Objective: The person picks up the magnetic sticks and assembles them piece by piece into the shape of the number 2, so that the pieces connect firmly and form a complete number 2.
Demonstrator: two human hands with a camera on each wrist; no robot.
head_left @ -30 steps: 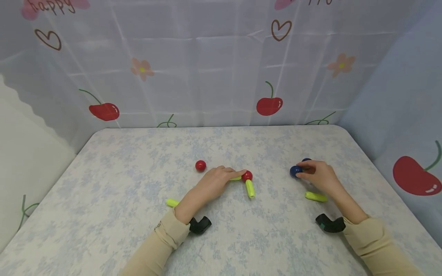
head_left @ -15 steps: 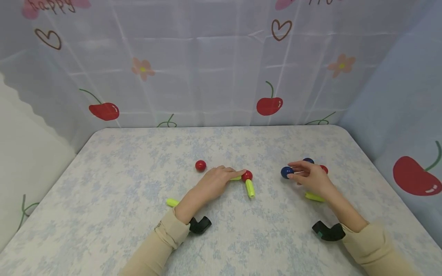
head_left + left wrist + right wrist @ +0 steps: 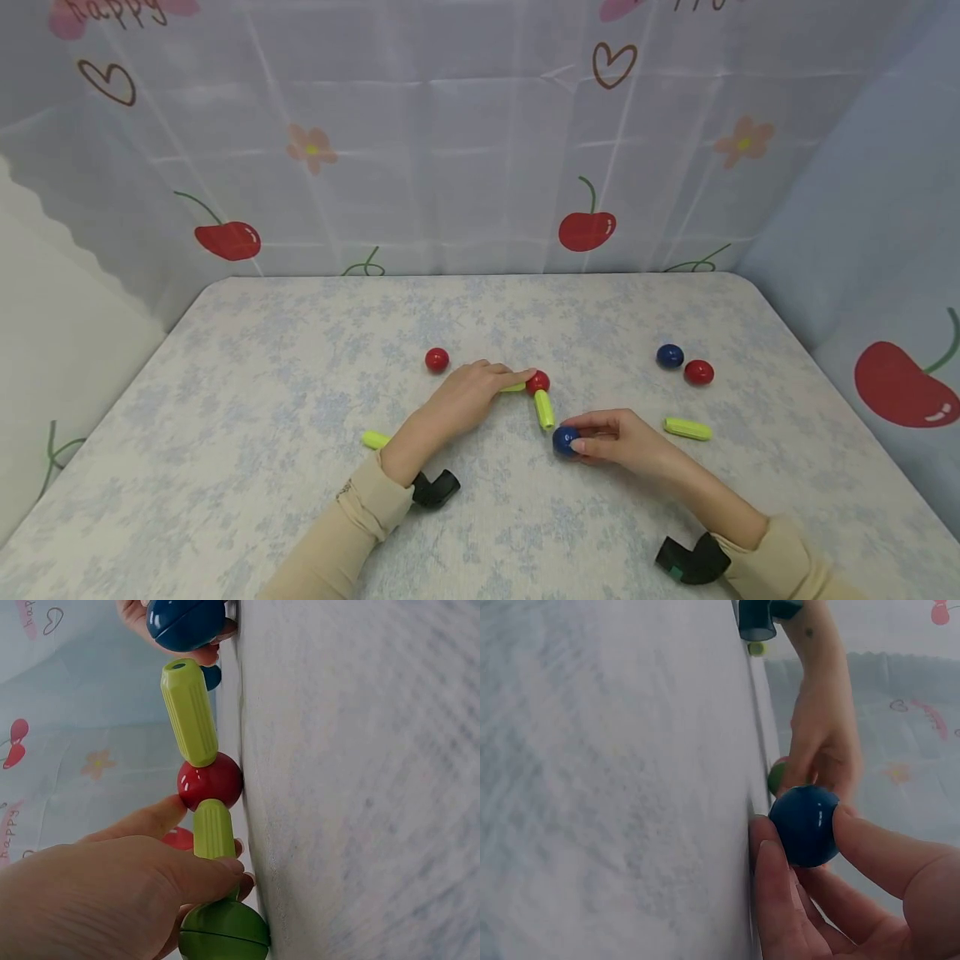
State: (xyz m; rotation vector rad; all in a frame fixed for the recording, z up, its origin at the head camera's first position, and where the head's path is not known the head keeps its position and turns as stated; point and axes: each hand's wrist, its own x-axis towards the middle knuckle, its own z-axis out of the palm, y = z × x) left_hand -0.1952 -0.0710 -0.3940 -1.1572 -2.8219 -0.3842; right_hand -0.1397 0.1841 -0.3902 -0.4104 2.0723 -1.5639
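Note:
My left hand [image 3: 461, 400] pinches a yellow-green rod [image 3: 214, 831] between thumb and fingers, its index fingertip on a red ball [image 3: 537, 382]. A green ball [image 3: 225, 931] is at the rod's near end in the left wrist view, hidden under the hand in the head view. From the red ball a second yellow-green rod [image 3: 544, 410] extends toward the front. My right hand [image 3: 626, 442] holds a blue ball [image 3: 566, 441] between thumb and fingers, right at that rod's free end. In the right wrist view the blue ball [image 3: 805, 826] sits among the fingertips.
Behind my left hand lies a loose red ball [image 3: 437, 360]. A blue ball [image 3: 670, 356] and a red ball [image 3: 699, 372] lie at the right, with a yellow-green rod [image 3: 687, 429] in front of them. Another rod [image 3: 374, 439] shows beside my left forearm.
My right hand has carried the blue ball left and toward the front, up to the free rod end, uncovering the balls at the right. The left hand has stayed in place.

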